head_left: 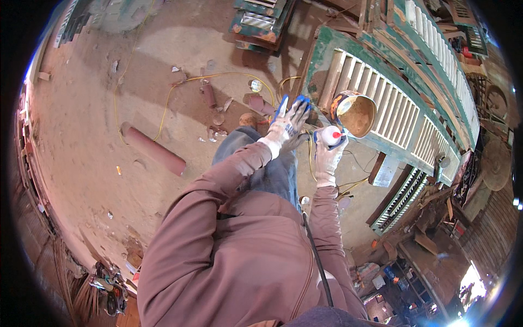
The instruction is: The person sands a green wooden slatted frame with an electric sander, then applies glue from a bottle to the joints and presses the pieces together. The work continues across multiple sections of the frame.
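— Sleeves first; what's in each gloved hand?
— Right hand [328, 155] grips a white bottle [330, 135], red cap toward the can [354, 111] on the shutter [392, 109]. Left hand [287, 128] clasps something blue [300, 100], apparently for spreading.

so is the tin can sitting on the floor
No, the tin can rests on the slats of the green louvred shutter, just beyond the white bottle held in the right hand.
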